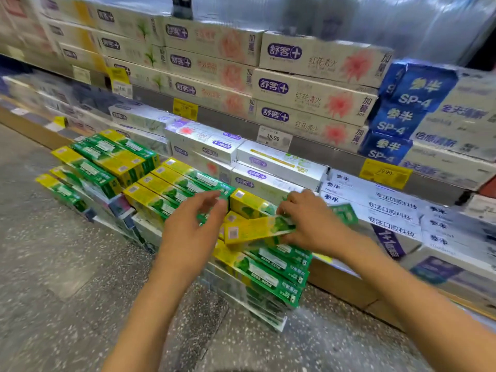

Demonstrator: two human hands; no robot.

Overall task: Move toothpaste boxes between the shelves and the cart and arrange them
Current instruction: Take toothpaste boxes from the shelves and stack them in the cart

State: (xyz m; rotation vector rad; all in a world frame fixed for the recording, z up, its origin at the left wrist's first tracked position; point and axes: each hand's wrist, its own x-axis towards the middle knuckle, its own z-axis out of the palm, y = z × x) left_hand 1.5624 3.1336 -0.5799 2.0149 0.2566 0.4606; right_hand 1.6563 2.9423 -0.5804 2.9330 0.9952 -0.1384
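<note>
While the right hand (pixel 308 224) pinches a green-and-yellow toothpaste box (pixel 257 229) above the floor stack (pixel 268 267) beside the bottom shelf (pixel 346 288) — likely aligning it — the left hand (pixel 193 226) hovers, fingers relaxed, empty.

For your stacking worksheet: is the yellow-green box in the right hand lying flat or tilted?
Tilted: the yellow-green box slants across the flat stack.
</note>
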